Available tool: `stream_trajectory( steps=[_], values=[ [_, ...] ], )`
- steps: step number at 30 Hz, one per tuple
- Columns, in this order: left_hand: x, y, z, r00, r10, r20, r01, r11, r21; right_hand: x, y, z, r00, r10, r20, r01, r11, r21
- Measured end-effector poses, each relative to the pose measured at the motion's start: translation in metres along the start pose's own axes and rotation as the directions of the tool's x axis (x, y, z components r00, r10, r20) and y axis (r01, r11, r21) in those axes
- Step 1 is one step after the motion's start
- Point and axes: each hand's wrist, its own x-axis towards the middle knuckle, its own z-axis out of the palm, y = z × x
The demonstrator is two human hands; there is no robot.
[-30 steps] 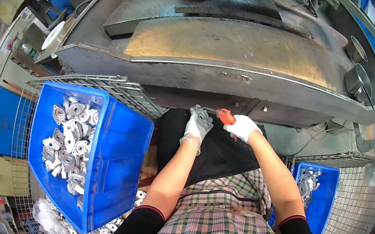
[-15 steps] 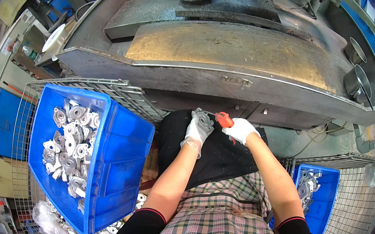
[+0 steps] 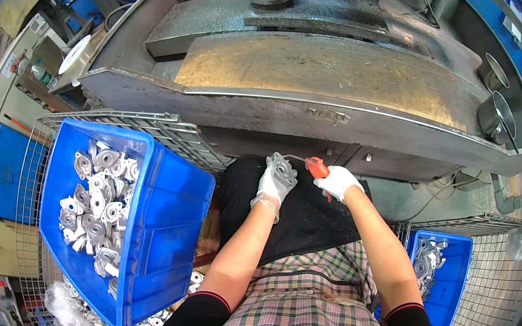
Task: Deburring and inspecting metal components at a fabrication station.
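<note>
My left hand [image 3: 276, 185], in a thin white glove, is closed around a grey cast metal part [image 3: 282, 168] with a round opening, held over my dark-clothed lap. Gloved in white too, my right hand [image 3: 339, 182] grips a red air blow gun [image 3: 316, 167]. Its thin metal nozzle reaches left to the top edge of the metal part; I cannot tell whether they touch. Part of the blow gun's red body shows below my right fingers, and the rest is hidden in the palm.
A large blue bin [image 3: 165, 236] of similar castings [image 3: 98, 201] stands tilted at left in a wire cage. At right, a smaller blue bin [image 3: 453, 281] holds more castings. Ahead is a machine bed [image 3: 325, 72] with a metal front rim; two metal cups [image 3: 497, 117] sit at its right end.
My right hand and the blow gun have shifted slightly right, away from the casting. The casting has turned a little in my left hand, which stays in place.
</note>
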Motion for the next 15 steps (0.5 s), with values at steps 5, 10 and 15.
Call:
stream_trajectory(
  steps=[5,10,15],
  values=[
    [0.002,0.042,0.024,0.909,-0.300,-0.290,0.417,0.679,0.604,-0.005,-0.007,-0.001,0.999,-0.042,-0.004,0.042,0.999,0.008],
    [0.002,0.037,0.020,0.892,-0.368,-0.261,0.448,0.646,0.619,-0.003,-0.006,-0.001,0.999,-0.037,0.029,0.037,0.999,-0.003],
    [-0.010,-0.047,-0.021,0.962,0.267,0.052,-0.255,0.953,-0.166,-0.006,-0.010,0.004,0.999,-0.039,-0.001,0.039,0.999,-0.016]
  ],
)
